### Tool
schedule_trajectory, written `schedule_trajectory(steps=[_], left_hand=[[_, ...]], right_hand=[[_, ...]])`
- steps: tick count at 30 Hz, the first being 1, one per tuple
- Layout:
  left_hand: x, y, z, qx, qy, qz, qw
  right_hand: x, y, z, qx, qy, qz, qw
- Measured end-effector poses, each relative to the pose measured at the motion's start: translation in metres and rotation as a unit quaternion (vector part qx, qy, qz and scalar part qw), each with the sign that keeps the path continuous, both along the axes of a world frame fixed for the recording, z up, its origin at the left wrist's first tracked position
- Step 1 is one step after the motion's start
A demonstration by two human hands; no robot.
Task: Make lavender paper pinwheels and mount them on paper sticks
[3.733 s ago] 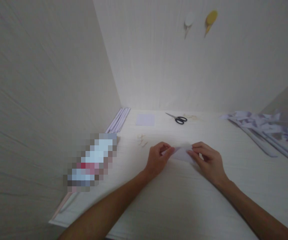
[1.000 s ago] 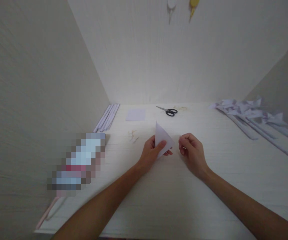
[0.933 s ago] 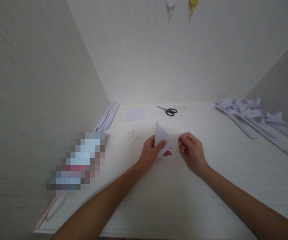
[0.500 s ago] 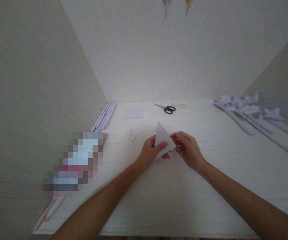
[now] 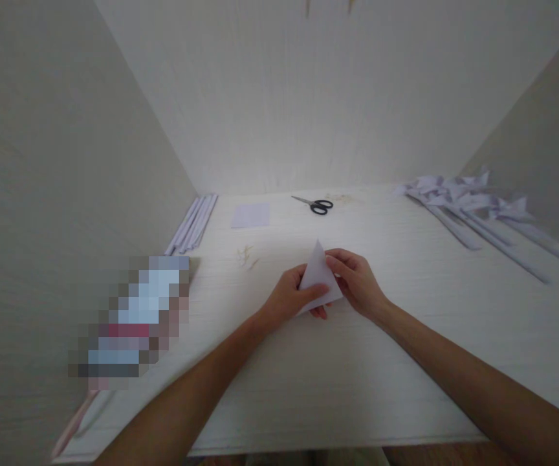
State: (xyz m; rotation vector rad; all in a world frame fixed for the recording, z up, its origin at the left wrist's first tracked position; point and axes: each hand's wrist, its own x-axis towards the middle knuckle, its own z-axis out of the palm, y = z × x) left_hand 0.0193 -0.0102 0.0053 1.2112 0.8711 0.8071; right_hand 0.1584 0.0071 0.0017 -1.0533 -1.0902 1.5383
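A pale lilac paper folded into a triangle (image 5: 318,272) stands upright just above the white table (image 5: 338,382), tip pointing up. My left hand (image 5: 289,299) pinches its lower left side, thumb across the front. My right hand (image 5: 357,281) grips its right edge with curled fingers, thumb against the paper. Both hands meet at the table's middle.
Black-handled scissors (image 5: 314,204) and a flat lilac paper square (image 5: 251,215) lie near the back wall. Rolled paper sticks (image 5: 191,223) line the left wall. A heap of folded paper pinwheels on sticks (image 5: 473,207) lies at the right. Small scraps (image 5: 246,255) sit left of my hands.
The paper went from lying on the table to held upright in my left hand. My right hand, apart from it a second ago, has closed in and taken hold of its right edge.
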Motion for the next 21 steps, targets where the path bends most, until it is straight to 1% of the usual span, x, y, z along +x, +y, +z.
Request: schedule_trajectory(steps=[3, 7, 10, 14, 21], left_hand=[[0.002, -0.003, -0.001, -0.002, 0.019, -0.022, 1.000], [0.006, -0.009, -0.002, -0.003, 0.030, -0.045, 0.999], [0.008, -0.013, -0.001, -0.002, 0.045, -0.043, 0.998], [0.010, -0.014, 0.000, 0.004, 0.060, -0.038, 0.997], [0.010, -0.016, 0.000, 0.007, 0.064, -0.041, 0.997]], right_hand=[[-0.001, -0.001, 0.003, 0.006, 0.016, -0.008, 1.000], [-0.002, -0.004, 0.007, 0.021, 0.028, -0.043, 0.998], [-0.001, -0.006, 0.008, 0.031, 0.031, -0.064, 0.997], [0.000, -0.008, 0.009, 0.048, 0.043, -0.062, 0.996], [0.000, -0.011, 0.013, 0.050, 0.058, -0.069, 0.995]])
